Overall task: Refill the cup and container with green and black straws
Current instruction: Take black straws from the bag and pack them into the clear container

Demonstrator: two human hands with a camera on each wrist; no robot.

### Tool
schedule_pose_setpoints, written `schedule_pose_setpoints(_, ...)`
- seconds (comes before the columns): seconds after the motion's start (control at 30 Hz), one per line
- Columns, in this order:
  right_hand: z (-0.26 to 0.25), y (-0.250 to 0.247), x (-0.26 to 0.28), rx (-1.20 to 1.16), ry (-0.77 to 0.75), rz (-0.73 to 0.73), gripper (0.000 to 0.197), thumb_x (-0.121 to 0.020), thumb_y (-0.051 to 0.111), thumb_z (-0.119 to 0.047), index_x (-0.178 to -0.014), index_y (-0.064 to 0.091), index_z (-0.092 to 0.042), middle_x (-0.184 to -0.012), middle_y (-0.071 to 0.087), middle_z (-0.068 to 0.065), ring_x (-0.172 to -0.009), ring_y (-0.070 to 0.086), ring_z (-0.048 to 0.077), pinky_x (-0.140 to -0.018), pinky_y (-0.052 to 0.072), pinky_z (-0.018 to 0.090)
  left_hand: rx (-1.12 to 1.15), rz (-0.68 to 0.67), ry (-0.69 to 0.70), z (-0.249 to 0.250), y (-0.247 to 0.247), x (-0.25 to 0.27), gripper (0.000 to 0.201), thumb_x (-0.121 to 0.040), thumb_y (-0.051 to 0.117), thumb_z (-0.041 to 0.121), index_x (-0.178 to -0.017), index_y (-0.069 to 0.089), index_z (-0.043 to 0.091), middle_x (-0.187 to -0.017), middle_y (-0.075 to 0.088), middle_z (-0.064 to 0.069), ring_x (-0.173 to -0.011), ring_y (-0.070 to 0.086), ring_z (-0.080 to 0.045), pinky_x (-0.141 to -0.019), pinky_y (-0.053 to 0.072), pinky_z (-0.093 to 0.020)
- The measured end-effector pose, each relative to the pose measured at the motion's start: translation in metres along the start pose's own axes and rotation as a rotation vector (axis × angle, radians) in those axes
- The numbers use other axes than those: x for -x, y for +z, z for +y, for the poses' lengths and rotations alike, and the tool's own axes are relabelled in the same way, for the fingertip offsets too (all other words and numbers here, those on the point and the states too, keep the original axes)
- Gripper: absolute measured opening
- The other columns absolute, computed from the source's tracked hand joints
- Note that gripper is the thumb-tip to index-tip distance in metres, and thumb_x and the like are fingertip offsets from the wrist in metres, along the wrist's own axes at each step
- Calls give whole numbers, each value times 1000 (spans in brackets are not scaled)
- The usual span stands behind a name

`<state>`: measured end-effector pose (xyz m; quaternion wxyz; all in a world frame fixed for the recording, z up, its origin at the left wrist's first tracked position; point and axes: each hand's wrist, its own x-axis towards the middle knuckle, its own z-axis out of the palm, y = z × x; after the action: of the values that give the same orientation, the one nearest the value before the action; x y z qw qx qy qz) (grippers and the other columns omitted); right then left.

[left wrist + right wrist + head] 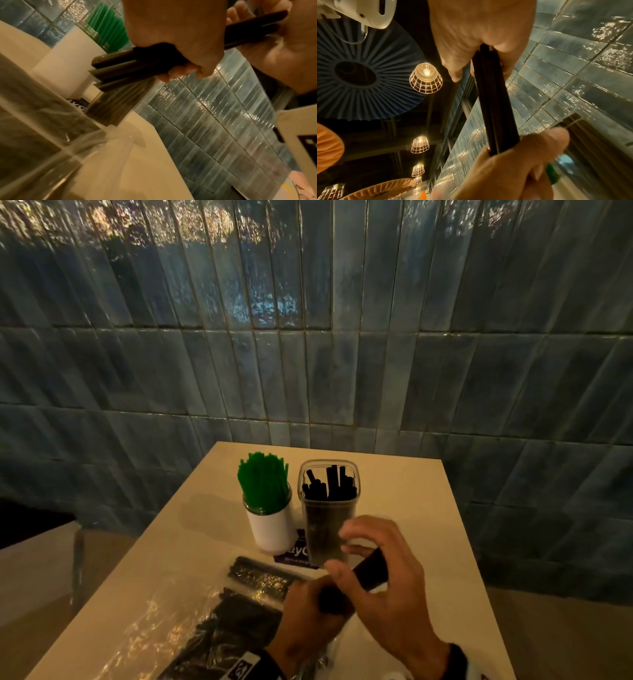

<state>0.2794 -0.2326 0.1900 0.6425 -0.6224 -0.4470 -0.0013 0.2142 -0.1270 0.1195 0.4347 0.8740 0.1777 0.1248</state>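
Bare table (404,494) is left right of the container (327,508); the left is blocked by the cup (270,525), seemingly just beside.

A café or restaurant: glossy blue wall tiles (308,371), wire-caged pendant lamps (426,78) overhead, and straw holders, a cup (272,525) and container (329,529), on a table (411,508)
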Motion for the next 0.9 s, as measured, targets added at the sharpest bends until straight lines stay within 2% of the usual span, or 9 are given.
schedule_pose_setpoints(0.07, 0, 1, -3, -145, 101, 102, 41, -68, 72, -52, -104, 55, -40, -100, 65, -13, -91, 66, 8, -77, 52, 15, 79, -15, 29, 2, -2, -3, 35, -81, 69, 23, -83, 64, 57, -78, 63, 38, -84, 61, 13, -78, 48, -10)
schedule_pose_setpoints(0.13, 1, 2, -9, -242, 156, 137, 24, -69, 68, -44, -91, 59, -42, -81, 69, -6, -72, 67, 7, -69, 53, 17, 67, -32, 74, 11, -4, -8, 25, -80, 70, 19, -76, 66, 43, -75, 62, 38, -81, 62, 9, -73, 48, -9)
schedule_pose_setpoints(0.2, 1, -1, -18, -292, 134, 178, 4, -75, 60, -40, -75, 61, -36, -58, 61, -3, -51, 58, 8, -57, 51, 19, 77, -8, 178, 20, -8, -14, 13, -77, 69, 31, -90, 67, 29, -83, 68, 22, -82, 64, 0, -74, 52, -15)
schedule_pose_setpoints(0.3, 3, -12, -40, -316, 42, 267, 11, -80, 55, -32, -71, 61, -33, -51, 51, -10, -44, 47, 7, -48, 46, 21, -68, -43, 332, 26, -14, -29, 51, -75, 57, 55, -112, 58, 20, -101, 64, 8, -86, 61, -5, -78, 52, -21)
schedule_pose_setpoints(0.37, -1, -26, -59, -338, -31, 357, 14, -81, 55, -27, -71, 61, -34, -52, 51, -13, -43, 45, 6, -47, 44, 21, -166, -38, 388, 29, -24, -44, 60, -74, 60, 61, -121, 46, 26, -112, 51, 14, -97, 52, -2, -85, 46, -19)
schedule_pose_setpoints(0.47, -6, -54, -90, -383, -113, 544, 16, -85, 58, -28, -71, 61, -32, -52, 50, -13, -43, 45, 5, -47, 44, 22, -197, 46, 328, 31, -46, -67, 73, -69, 51, 72, -129, 36, 32, -120, 35, 16, -110, 39, -4, -95, 36, -20)
schedule_pose_setpoints(0.6, -3, -82, -122, -394, -187, 722, 14, -89, 53, -28, -78, 52, -19, -56, 52, -11, -44, 46, 5, -48, 43, 23, -364, 167, 165, 21, -64, -107, 73, -83, 40, 69, -138, 32, 21, -142, 33, 1, -124, 38, -16, -103, 36, -34)
schedule_pose_setpoints(0.73, 8, -85, -135, -361, -189, 756, 15, -89, 52, -30, -81, 52, -17, -55, 51, -11, -45, 47, 5, -50, 44, 23, -562, 2, 43, 12, -61, -140, 85, -83, 32, 70, -147, 17, 17, -156, 14, -5, -141, 17, -23, -116, 17, -44)
schedule_pose_setpoints(0.9, 21, -90, -140, -315, -207, 808, 13, -90, 52, -28, -79, 53, -21, -53, 52, -11, -45, 47, 3, -49, 44, 22, -672, -66, 69, 5, -50, -158, 80, -87, 15, 68, -149, 10, 18, -157, 6, -2, -144, 5, -17, -118, 5, -39)
